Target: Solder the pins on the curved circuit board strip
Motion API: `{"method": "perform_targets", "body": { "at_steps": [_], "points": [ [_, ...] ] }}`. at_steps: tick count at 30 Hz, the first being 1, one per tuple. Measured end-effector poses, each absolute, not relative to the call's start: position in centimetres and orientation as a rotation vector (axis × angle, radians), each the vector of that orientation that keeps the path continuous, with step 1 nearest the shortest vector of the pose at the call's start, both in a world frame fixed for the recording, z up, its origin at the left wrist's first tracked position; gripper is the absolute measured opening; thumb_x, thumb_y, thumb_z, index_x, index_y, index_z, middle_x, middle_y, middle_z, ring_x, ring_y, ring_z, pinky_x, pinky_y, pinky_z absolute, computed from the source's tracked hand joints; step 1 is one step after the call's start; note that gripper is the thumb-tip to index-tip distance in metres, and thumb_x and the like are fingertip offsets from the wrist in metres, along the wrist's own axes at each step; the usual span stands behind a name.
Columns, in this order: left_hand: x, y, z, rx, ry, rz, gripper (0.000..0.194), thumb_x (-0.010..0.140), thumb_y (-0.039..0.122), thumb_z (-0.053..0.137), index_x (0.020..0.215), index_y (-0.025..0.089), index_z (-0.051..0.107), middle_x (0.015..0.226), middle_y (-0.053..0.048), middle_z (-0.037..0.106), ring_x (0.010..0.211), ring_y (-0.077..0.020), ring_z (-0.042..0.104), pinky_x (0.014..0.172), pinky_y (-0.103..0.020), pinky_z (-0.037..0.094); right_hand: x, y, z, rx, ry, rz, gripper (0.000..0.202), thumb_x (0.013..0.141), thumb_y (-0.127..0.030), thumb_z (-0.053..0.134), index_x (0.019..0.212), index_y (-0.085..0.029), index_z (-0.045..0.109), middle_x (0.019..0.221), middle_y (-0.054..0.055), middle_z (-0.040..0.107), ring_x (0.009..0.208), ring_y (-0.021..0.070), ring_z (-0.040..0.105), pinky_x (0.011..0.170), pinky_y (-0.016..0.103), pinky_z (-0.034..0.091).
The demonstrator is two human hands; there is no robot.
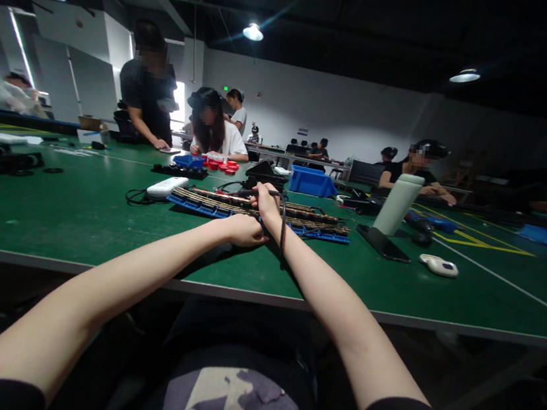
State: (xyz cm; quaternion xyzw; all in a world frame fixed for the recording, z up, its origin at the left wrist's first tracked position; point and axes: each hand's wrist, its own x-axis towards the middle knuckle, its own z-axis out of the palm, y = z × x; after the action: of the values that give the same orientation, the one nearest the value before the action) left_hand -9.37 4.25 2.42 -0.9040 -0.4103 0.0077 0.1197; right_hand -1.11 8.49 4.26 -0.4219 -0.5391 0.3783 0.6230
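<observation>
In front of me lies a row of long blue plastic strips [203, 209], packed with small black parts and gold-coloured metal lines. My right hand [268, 203] is closed in a pen grip around a black corded tool that looks like a soldering iron [248, 192], held over the strips. Its black cable [282, 233] loops down past my right wrist. My left hand [248, 230] rests curled against the near edge of the strips, just below the right hand. Whatever its fingers pinch is hidden.
A white box [167, 186] with a black cable sits left of the strips. To the right stand a pale green bottle [398, 205], a black phone [383, 243] and a white case [439, 266]. A blue bin [312, 181] and red containers [219, 163] lie beyond. Co-workers sit opposite.
</observation>
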Motion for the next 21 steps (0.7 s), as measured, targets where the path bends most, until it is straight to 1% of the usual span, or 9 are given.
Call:
{"method": "perform_targets", "body": {
  "at_steps": [4, 10, 16, 21],
  "points": [
    [-9.4, 4.3, 2.4, -2.638, -1.187, 0.032, 0.041, 0.096, 0.041, 0.040, 0.096, 0.016, 0.072, 0.097, -0.012, 0.074, 0.084, -0.0228, 0.070, 0.076, -0.030, 0.053, -1.2, 8.0, 4.4, -0.974, -1.239, 0.881, 0.032, 0.091, -0.020, 0.049, 0.059, -0.019, 0.050, 0.038, -0.007, 0.047, 0.037, 0.0067, 0.045, 0.042, 0.015, 0.036],
    [-9.4, 4.3, 2.3, -2.649, -1.184, -0.019, 0.039, 0.095, 0.041, 0.043, 0.092, 0.016, 0.073, 0.094, -0.011, 0.074, 0.080, -0.0215, 0.070, 0.074, -0.028, 0.054, -1.2, 8.5, 4.1, -0.964, -1.242, 0.877, 0.032, 0.091, -0.017, 0.048, 0.059, -0.018, 0.051, 0.037, -0.007, 0.047, 0.036, 0.0063, 0.045, 0.041, 0.014, 0.036],
    [-9.4, 4.5, 2.1, -2.651, -1.189, 0.004, 0.043, 0.096, 0.042, 0.040, 0.094, 0.015, 0.073, 0.095, -0.013, 0.074, 0.081, -0.0245, 0.070, 0.074, -0.031, 0.054, -0.9, 9.2, 3.8, -0.996, -1.310, 0.885, 0.027, 0.087, -0.014, 0.048, 0.061, -0.017, 0.053, 0.039, -0.006, 0.049, 0.036, 0.0062, 0.047, 0.041, 0.013, 0.036],
    [-9.4, 4.1, 2.5, -2.652, -1.198, 0.046, 0.045, 0.097, 0.042, 0.037, 0.090, 0.016, 0.073, 0.092, -0.012, 0.074, 0.080, -0.0244, 0.070, 0.072, -0.031, 0.052, -0.2, 8.7, 4.6, -1.042, -1.364, 0.924, 0.025, 0.088, -0.014, 0.048, 0.064, -0.016, 0.054, 0.039, -0.006, 0.049, 0.035, 0.0061, 0.046, 0.039, 0.012, 0.035]
  ]
}}
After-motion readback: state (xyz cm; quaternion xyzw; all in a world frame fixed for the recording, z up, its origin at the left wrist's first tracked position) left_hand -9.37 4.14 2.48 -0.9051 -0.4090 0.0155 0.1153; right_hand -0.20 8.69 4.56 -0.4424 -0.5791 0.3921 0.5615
